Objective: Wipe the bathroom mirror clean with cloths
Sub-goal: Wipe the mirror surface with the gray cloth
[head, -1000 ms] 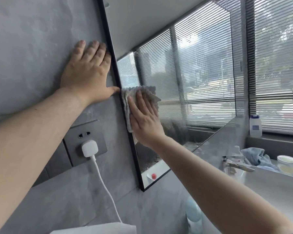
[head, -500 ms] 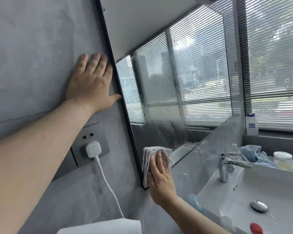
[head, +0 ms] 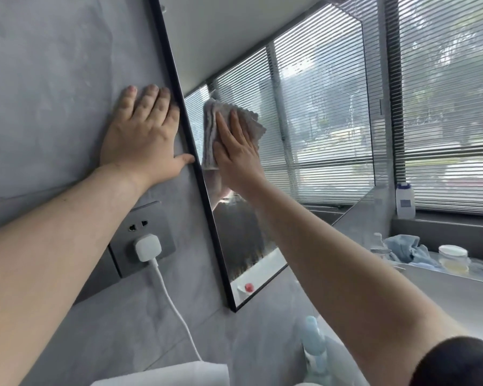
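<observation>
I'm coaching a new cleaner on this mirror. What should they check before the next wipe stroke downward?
1. Cloth flat under the right hand: ok, straight fingers press it on the mirror.
2. Left hand off the glass: ok, flat on the wall beside the frame.
3. Glass below the cloth clean: not ok, a hazy patch shows there.
4. Plug outside the stroke path: ok, it sits on the wall left of the frame.
5. Cloth clean enough: cannot tell.
</observation>
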